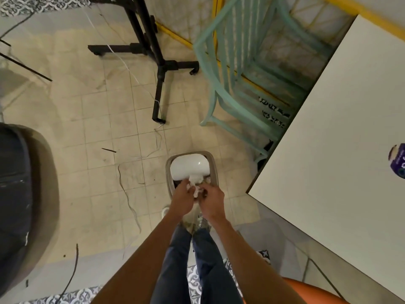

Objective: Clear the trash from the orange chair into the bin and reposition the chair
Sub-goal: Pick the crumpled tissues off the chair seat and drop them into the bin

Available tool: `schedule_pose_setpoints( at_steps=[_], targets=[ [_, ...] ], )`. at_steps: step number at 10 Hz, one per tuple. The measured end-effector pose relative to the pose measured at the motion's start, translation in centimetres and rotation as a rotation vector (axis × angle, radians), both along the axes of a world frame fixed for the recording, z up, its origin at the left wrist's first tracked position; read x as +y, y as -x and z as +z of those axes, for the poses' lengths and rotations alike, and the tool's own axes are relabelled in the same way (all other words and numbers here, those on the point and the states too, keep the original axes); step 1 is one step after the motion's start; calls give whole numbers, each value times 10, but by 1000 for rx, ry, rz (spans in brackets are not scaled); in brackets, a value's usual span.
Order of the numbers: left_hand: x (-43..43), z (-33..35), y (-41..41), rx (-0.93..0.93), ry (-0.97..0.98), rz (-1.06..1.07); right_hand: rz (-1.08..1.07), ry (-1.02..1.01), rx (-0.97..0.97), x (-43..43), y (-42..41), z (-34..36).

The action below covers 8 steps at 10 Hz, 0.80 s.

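The crumpled paper trash (195,187) is at the opening of the small bin (169,172), just under its white swing lid (189,166). The left hand (183,199) and the right hand (212,201) both hold it, with fingers curled around the paper. The bin stands on the tiled floor (98,132), near a white table (339,150). The orange chair (306,291) shows at the bottom right, beside the table. A green chair (236,73) and a black stand (158,62) are farther away.
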<state>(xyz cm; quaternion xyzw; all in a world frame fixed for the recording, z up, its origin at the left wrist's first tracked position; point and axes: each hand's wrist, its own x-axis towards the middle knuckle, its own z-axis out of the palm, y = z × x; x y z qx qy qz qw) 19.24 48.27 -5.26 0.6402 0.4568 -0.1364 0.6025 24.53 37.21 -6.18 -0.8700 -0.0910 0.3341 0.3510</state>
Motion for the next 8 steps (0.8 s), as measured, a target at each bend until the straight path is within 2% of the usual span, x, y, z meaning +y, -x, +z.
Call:
schedule_pose_setpoints(
  at_steps=[1, 2, 3, 4, 5, 6, 8],
  targets=[
    [0, -13, -2, 50, -230, -101, 92, 43, 29, 9, -2, -9],
    [2, -30, -2, 54, -376, -238, -40, -93, 75, 22, -2, -6],
    [-4, -39, -4, 70, -337, -195, 0, -145, 74, 25, 4, -27],
    [-3, -54, 4, 98, -400, -396, 118, -50, 48, 21, 7, -39],
    [3, -56, 11, 93, -507, -469, 190, 33, -1, 18, 7, -39],
    [7, -42, 18, 33, -468, -474, 385, 192, -64, 11, 4, -16],
    [9, 10, 36, -14, -457, -504, 185, 161, -69, -3, 21, 28]
  ],
)
